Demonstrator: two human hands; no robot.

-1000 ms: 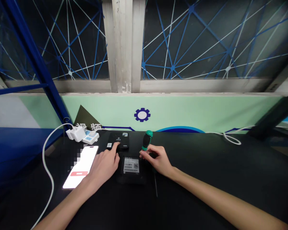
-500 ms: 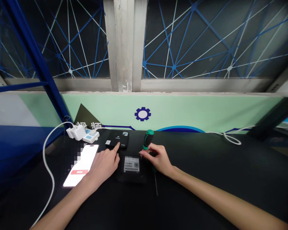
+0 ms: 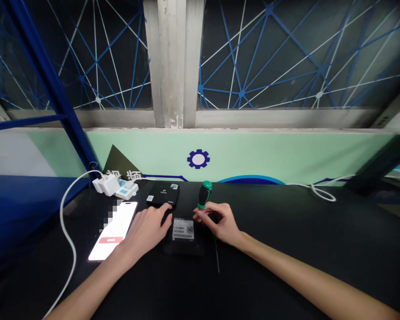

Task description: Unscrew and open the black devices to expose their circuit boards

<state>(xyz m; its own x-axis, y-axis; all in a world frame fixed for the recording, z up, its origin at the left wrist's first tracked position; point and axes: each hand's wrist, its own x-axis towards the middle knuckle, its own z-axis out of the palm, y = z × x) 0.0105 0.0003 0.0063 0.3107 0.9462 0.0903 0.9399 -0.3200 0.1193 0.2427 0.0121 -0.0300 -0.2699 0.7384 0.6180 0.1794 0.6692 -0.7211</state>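
A black box with a white label (image 3: 183, 230) lies flat on the dark table. At its far right corner, my right hand (image 3: 222, 222) pinches an upright screwdriver (image 3: 205, 194) with a green-and-black handle; its tip is hidden by the fingers. The thin shaft of a second screwdriver (image 3: 217, 258) lies below that hand, which covers its handle. My left hand (image 3: 150, 225) rests at the labelled box's far left corner, thumb and index finger apart and holding nothing. Just beyond its fingertips sits another black box (image 3: 163, 194) with small stickers.
A lit phone (image 3: 111, 233) lies left of my left hand. Behind it are a white charger plug (image 3: 107, 184) and a power strip (image 3: 126, 190), with a white cable (image 3: 66, 226) curving toward me. A thin white cable loop (image 3: 322, 194) lies at the back right.
My left index finger has drawn back from the far black box, and the thumb has shifted right toward the labelled box. The upright screwdriver has moved slightly left.
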